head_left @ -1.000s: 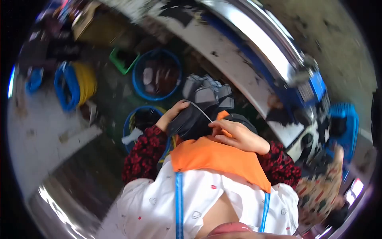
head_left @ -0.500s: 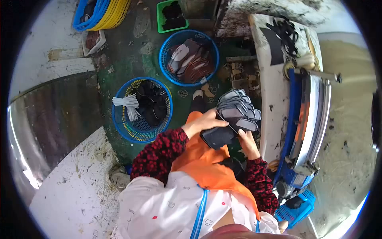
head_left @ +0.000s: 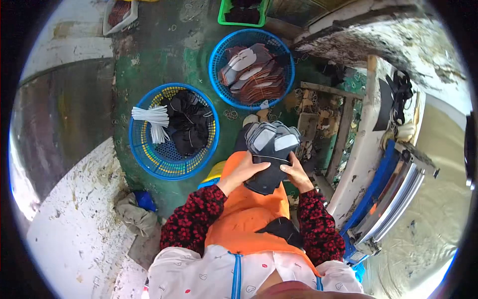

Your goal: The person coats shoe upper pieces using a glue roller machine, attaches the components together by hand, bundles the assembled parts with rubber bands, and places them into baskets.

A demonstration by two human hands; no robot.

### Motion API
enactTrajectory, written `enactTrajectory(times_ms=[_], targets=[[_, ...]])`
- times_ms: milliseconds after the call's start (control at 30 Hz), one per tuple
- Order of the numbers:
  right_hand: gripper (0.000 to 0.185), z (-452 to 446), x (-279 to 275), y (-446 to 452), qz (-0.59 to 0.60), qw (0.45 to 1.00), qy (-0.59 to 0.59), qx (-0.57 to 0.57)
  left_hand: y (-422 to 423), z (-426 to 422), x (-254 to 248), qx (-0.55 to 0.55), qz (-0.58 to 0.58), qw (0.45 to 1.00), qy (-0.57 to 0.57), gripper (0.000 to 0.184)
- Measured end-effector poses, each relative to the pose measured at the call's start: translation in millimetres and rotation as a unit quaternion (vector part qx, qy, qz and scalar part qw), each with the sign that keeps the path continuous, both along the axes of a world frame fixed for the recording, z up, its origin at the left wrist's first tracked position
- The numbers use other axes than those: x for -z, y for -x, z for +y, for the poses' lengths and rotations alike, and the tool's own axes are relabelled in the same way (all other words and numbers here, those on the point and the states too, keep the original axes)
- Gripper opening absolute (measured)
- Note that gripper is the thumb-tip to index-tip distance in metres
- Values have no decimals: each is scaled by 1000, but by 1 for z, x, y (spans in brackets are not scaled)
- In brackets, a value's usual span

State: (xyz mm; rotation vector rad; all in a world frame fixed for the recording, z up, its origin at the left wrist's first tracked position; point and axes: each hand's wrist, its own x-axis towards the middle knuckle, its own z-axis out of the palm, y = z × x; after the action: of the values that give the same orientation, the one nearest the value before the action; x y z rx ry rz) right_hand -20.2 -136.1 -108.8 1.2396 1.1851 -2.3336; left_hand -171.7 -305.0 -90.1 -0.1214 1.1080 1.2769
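Compared with half a second ago, the stack of dark pieces (head_left: 269, 172) is turned so its pale-patched ends point away from the person, looking neater, with a thin light band (head_left: 272, 158) across it. The stack is above the lap, the left hand (head_left: 247, 168) curled around one edge with thumb on top, the right hand (head_left: 297, 174) closed similarly on the other; some fingers are hidden beneath. The near blue-and-yellow basket (head_left: 172, 167) holds black pieces (head_left: 186, 119), with white strips (head_left: 152, 117) over its left rim. The far blue basket (head_left: 213, 74) contains reddish-brown and pale pieces (head_left: 259, 82); a green bin (head_left: 242, 23) holds dark material.
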Motion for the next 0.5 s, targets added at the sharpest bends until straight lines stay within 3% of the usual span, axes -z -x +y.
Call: enactTrajectory(times_ms=[133, 200, 267, 433, 500], targets=[[62, 4, 29, 25, -8, 996, 87, 34, 5, -4, 16, 108, 101, 983, 112, 55], [62, 10, 51, 35, 5, 990, 123, 64, 7, -13, 42, -82, 17, 995, 51, 54], [58, 17, 82, 50, -17, 985, 112, 129, 13, -20, 70, -270, -65, 961, -11, 52], [46, 55, 170, 120, 67, 957, 117, 257, -2, -50, 106, -315, -43, 947, 48, 51], [39, 71, 190, 161, 101, 941, 105, 304, -32, -75, 127, -322, -91, 933, 130, 46]])
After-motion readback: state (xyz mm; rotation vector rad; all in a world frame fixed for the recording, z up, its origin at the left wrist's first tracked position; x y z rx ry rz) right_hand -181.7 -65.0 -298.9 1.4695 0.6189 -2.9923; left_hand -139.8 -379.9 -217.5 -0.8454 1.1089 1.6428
